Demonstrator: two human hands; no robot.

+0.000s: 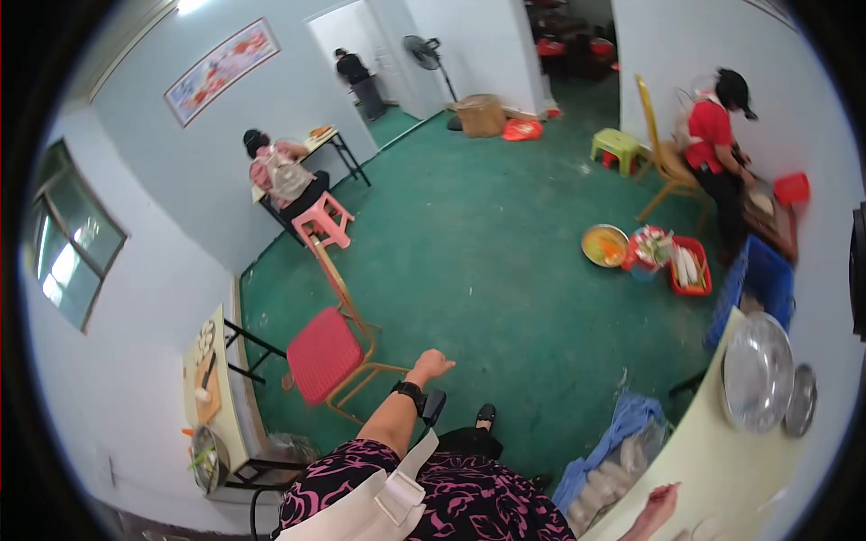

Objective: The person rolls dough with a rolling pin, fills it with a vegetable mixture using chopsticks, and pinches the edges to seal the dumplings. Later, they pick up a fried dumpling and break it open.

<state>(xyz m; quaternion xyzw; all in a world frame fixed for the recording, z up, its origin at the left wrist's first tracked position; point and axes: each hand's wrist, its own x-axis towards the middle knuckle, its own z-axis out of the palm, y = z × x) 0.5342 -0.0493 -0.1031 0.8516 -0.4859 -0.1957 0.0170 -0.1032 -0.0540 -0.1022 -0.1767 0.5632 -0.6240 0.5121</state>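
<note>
My left hand (pixel 435 362) hangs over the green floor, in front of the red-seated chair (pixel 327 353). Its fingers are curled in and I see nothing held in them. A dark band with a small black device (pixel 434 408) sits at that wrist. At the lower right, my right hand (pixel 657 509) is over the pale table (pixel 690 460), loosely bent with its fingers partly apart and nothing visible in it. Close to it are a clear bag of pale items (pixel 613 478) and a blue cloth (pixel 622 428). Further along that table are a large metal bowl (pixel 758 374) and a smaller metal dish (pixel 800 401).
On the left table a knife (pixel 211 370) lies on a cutting board (pixel 207 397), near a bowl (pixel 209 460). A blue crate (pixel 765 279), a red basket of white radishes (pixel 691 268) and a metal basin (pixel 604 245) stand right. Several people work around the room.
</note>
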